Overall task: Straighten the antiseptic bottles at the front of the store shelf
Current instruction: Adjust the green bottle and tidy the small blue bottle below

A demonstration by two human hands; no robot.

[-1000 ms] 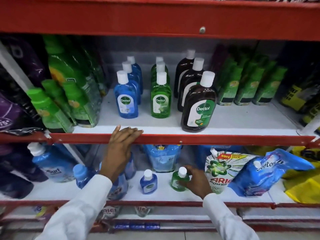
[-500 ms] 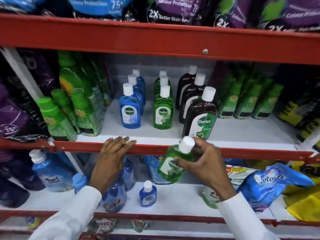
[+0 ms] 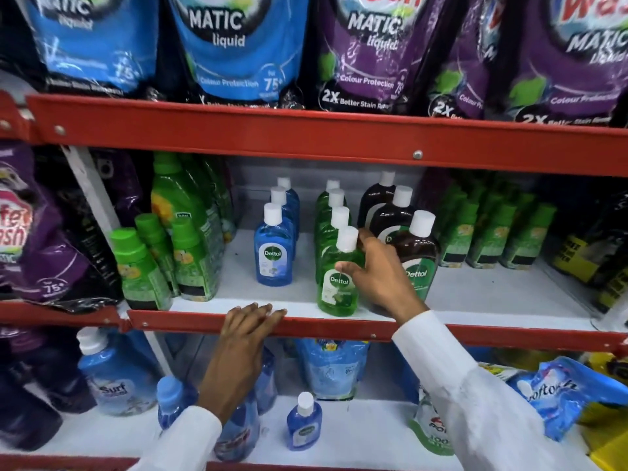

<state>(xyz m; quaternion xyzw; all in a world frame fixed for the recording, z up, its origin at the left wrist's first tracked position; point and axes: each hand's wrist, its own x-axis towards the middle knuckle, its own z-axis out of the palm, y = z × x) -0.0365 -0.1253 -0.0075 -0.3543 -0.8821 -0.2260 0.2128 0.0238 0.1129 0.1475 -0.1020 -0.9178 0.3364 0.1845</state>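
Store shelving unit: red metal front rails (image 3: 306,141) are fitted with visible rivets, and white shelf boards (image 3: 492,294) are laid between them. A pale grey back panel (image 3: 306,171) is seen behind the middle tier. A white slanted upright (image 3: 91,198) is set at the left. Blue and purple detergent pouches (image 3: 231,45) are stocked on the top tier, green bottles (image 3: 142,266) at mid-left, blue refill packs (image 3: 331,367) below. Even, bright lighting is cast throughout.

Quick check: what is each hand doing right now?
Left hand: open, flat on red metal shelf edge.
Right hand: closed around green plastic Dettol bottle.
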